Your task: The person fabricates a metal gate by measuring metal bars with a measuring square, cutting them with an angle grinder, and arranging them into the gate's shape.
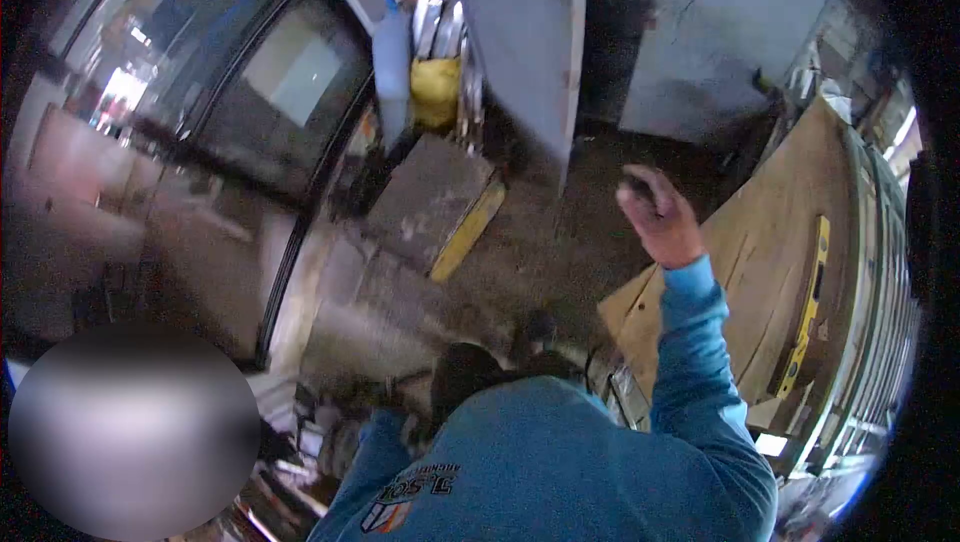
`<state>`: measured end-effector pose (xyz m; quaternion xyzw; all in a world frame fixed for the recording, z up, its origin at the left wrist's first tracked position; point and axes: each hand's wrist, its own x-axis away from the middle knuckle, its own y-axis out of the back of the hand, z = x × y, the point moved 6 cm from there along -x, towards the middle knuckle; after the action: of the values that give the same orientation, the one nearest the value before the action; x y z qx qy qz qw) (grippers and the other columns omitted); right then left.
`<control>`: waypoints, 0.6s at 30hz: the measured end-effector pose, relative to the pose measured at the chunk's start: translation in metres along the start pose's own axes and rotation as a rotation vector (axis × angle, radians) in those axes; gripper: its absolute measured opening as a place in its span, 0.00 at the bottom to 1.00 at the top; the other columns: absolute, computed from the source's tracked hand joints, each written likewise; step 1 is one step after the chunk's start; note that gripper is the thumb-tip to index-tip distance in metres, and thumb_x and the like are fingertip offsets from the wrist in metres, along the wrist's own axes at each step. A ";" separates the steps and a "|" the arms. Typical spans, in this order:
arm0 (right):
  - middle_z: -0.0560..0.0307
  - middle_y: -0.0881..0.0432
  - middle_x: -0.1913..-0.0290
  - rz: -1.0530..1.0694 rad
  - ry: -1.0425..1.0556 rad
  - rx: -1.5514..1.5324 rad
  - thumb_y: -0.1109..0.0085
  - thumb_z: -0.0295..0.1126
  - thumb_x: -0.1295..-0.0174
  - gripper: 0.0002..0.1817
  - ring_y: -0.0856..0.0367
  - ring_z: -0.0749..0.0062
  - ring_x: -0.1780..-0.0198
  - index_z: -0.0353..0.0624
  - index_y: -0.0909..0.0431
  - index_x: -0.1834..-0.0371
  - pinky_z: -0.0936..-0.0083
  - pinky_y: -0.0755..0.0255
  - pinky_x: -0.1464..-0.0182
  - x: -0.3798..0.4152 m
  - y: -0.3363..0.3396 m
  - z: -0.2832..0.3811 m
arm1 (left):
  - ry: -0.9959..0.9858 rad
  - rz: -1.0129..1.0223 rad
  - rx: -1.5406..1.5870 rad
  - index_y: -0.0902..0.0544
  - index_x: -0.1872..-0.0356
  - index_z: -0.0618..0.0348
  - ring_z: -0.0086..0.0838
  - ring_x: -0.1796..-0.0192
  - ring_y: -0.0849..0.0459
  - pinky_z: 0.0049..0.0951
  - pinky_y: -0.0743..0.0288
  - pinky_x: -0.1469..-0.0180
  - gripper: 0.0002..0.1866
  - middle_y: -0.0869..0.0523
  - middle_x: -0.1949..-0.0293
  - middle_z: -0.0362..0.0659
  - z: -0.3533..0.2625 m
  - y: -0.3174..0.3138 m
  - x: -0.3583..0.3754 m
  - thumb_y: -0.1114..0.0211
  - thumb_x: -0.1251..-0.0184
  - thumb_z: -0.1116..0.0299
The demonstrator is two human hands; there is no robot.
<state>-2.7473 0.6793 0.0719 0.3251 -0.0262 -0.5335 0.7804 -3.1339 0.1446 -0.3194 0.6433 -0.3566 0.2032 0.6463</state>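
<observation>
My right hand (664,222) is raised at the right of centre, at the end of a blue sleeve. Its fingers are bent and a little apart, with a dark gap between them and no object visible in it. Below and to the right of it lies a large wooden board (740,272). A yellow spirit level (808,307) rests along the board's right side, apart from the hand. The left sleeve (378,447) hangs low beside my body, and the left hand cannot be made out.
A grey block-like step with a yellow edge (468,232) stands on the floor ahead. Beyond it are a yellow item (435,92), a blue-grey container (392,62) and upright grey panels (735,32). Dark-framed glass panels (270,72) stand at the left.
</observation>
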 end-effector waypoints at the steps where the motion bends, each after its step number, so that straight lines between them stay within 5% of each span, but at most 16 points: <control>1: 0.47 0.22 0.53 -0.065 0.060 -0.004 0.40 0.40 0.38 0.22 0.18 0.68 0.60 0.40 0.29 0.44 0.74 0.23 0.57 -0.027 -0.007 0.001 | -0.010 0.016 -0.038 0.46 0.31 0.52 0.46 0.35 0.39 0.47 0.42 0.36 0.40 0.42 0.33 0.51 -0.009 0.007 -0.013 0.49 0.36 0.38; 5: 0.43 0.26 0.45 -0.082 -0.221 -0.190 0.39 0.44 0.39 0.34 0.25 0.60 0.43 0.33 0.38 0.37 0.72 0.31 0.41 -0.140 -0.050 -0.060 | -0.107 0.061 -0.188 0.48 0.30 0.52 0.46 0.33 0.41 0.48 0.43 0.34 0.42 0.45 0.32 0.51 -0.079 0.046 -0.086 0.48 0.37 0.37; 10: 0.26 0.41 0.34 -0.437 -0.230 0.141 0.44 0.62 0.43 0.51 0.42 0.39 0.32 0.29 0.49 0.31 0.61 0.45 0.31 -0.224 -0.065 -0.088 | -0.310 0.072 -0.379 0.51 0.29 0.53 0.47 0.31 0.44 0.48 0.45 0.32 0.45 0.48 0.30 0.51 -0.204 0.123 -0.186 0.47 0.38 0.36; 13: 0.29 0.38 0.35 -0.575 -0.252 -0.030 0.49 0.61 0.39 0.46 0.41 0.42 0.31 0.28 0.45 0.33 0.61 0.45 0.31 -0.251 -0.069 -0.098 | -0.406 0.086 -0.463 0.52 0.28 0.54 0.48 0.29 0.46 0.49 0.47 0.31 0.47 0.50 0.28 0.51 -0.295 0.171 -0.225 0.46 0.39 0.35; 16: 0.41 0.23 0.49 -0.480 -0.372 -0.517 0.54 0.59 0.34 0.37 0.24 0.57 0.47 0.33 0.36 0.37 0.64 0.32 0.46 -0.270 -0.088 -0.116 | -0.499 0.159 -0.512 0.54 0.27 0.54 0.48 0.28 0.47 0.49 0.48 0.30 0.49 0.51 0.27 0.51 -0.387 0.217 -0.248 0.46 0.39 0.35; 18: 0.45 0.21 0.52 -0.456 -0.400 -0.388 0.56 0.58 0.33 0.36 0.24 0.61 0.49 0.34 0.34 0.38 0.66 0.31 0.50 -0.261 -0.082 -0.084 | -0.615 0.238 -0.509 0.55 0.26 0.54 0.48 0.27 0.48 0.50 0.49 0.29 0.50 0.53 0.26 0.52 -0.459 0.233 -0.233 0.46 0.40 0.34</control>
<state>-2.8936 0.9234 0.0420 0.0576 -0.0035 -0.7421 0.6679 -3.3651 0.6599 -0.2905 0.4480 -0.6437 -0.0195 0.6201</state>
